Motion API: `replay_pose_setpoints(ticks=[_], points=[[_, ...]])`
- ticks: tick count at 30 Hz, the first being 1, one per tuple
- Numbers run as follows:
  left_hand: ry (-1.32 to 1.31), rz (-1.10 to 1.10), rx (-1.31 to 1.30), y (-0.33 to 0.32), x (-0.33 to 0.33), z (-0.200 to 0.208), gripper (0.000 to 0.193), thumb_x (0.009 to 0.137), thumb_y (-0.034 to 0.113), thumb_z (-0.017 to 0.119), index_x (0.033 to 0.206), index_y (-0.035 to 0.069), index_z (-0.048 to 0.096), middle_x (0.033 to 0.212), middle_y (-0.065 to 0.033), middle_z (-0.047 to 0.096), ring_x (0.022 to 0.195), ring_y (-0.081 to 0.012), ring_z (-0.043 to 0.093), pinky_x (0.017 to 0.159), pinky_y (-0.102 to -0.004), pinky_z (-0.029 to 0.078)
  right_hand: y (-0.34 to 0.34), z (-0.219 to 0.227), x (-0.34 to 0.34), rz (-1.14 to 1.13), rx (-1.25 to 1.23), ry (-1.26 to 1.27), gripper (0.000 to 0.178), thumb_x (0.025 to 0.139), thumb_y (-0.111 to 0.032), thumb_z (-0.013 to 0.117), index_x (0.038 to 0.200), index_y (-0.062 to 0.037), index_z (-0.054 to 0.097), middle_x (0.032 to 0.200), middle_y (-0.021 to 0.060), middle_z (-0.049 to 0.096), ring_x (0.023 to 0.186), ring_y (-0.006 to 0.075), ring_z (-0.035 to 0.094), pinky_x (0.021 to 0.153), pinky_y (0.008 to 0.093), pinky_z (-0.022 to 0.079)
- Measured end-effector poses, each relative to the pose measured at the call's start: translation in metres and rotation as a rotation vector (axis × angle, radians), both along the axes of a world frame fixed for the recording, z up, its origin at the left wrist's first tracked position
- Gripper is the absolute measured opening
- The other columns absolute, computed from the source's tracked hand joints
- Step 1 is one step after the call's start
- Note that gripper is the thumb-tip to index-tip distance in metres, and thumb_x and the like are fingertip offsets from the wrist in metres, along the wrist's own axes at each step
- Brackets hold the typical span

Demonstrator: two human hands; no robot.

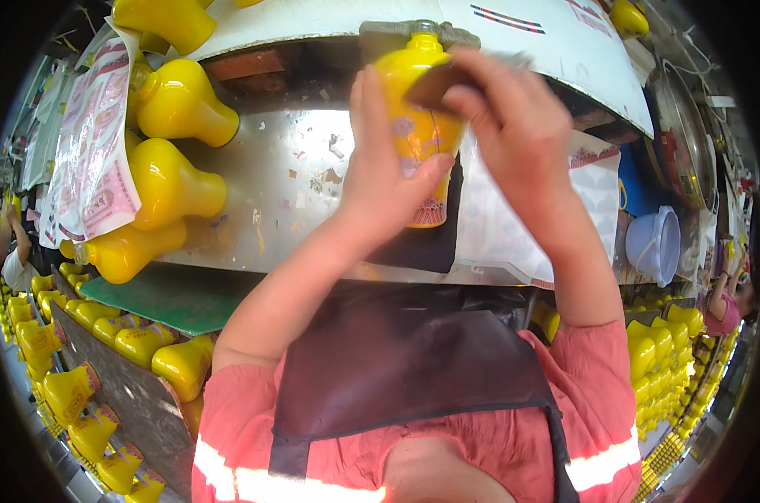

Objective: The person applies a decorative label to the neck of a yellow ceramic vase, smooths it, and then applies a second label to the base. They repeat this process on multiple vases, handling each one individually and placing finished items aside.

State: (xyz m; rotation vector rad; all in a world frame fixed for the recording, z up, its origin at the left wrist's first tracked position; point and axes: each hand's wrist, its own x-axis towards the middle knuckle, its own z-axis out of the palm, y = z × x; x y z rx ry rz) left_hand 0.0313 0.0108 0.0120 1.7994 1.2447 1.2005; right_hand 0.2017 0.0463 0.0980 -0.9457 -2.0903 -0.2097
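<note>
Bottle (428, 130), glossy yellow, broad rounded shoulders tapering downward; purplish decoration on the front, dense patterned band at the foot. Location: lying over a black pad (418, 254) on a metal worktop (271, 189), neck at a grey rest (382, 38). Left hand (380, 172): fingers and thumb grasping its sides. Right hand (518, 117), blurred: fingers pinching a dark flat tool (434, 85) over its shoulder.

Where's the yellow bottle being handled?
In the head view, the yellow bottle is above centre, its neck at the grey pad, between the left hand and the right hand, which holds a dark flat piece.
</note>
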Motion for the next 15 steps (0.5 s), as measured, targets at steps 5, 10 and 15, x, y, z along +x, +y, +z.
replay_pose_setpoints(ticks=[5,10,15], points=[[-0.742,-0.091,-0.4,0.005,-0.004,0.01,0.096,0.1,0.034,0.06,0.165,0.006,-0.006,0.159,-0.0234,0.033,0.144,-0.0373,0.042,0.118,-0.0449,0.038,-0.013,-0.027,0.02,0.138,0.166,0.019,0.029,0.069,0.0,0.076,0.094,-0.0119,0.075,0.096,0.0081,0.073,0.08,0.0266,0.068,0.067,0.0357,0.055],[-0.908,-0.198,-0.507,0.018,-0.002,0.013,0.069,0.112,0.055,0.03,0.162,0.012,0.014,0.149,-0.0122,0.047,0.134,-0.0255,0.053,0.111,-0.0395,0.046,-0.069,-0.06,0.019,0.389,-0.301,0.206,0.021,0.074,0.004,0.074,0.093,-0.0044,0.071,0.099,0.0104,0.073,0.094,0.0272,0.072,0.08,0.0348,0.058],[-0.957,-0.259,-0.506,0.015,-0.005,0.017,0.063,0.112,0.055,0.027,0.158,0.013,0.027,0.151,-0.0098,0.049,0.136,-0.0249,0.052,0.114,-0.0412,0.045,-0.047,-0.065,0.011,0.035,-0.819,0.986,0.025,0.086,0.009,0.073,0.106,-0.0037,0.067,0.101,0.0098,0.072,0.089,0.0171,0.069,0.08,0.0293,0.054]])
